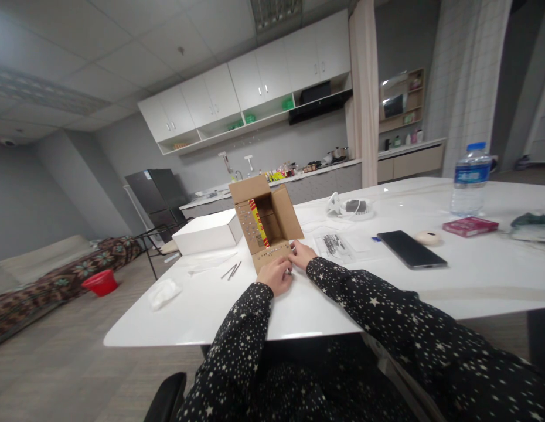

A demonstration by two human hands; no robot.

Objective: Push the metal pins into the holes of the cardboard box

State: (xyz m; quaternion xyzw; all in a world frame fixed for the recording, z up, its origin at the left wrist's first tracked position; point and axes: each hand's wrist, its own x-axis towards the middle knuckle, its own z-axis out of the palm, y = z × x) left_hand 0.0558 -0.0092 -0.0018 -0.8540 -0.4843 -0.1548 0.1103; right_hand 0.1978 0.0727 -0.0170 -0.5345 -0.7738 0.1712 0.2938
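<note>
An open cardboard box [276,225] stands on the white table with its flaps spread, its opening facing me. Rows of small shiny dots run over its left and front flaps, and a yellow and red strip [259,224] lies along its left side. At the front flap [269,253], my left hand [276,275] is closed with the fingers bent; a tiny dark thing shows at its fingertips, too small to name. My right hand [303,255] pinches at the right end of that flap. Its fingertips are partly hidden.
Behind the box lies a white box [206,233]. To the left are thin metal rods [231,271] and a crumpled tissue [164,293]. Rightward are a plastic bag of small parts [336,246], a black phone [411,249], a dark pink box [470,226] and a water bottle [470,181].
</note>
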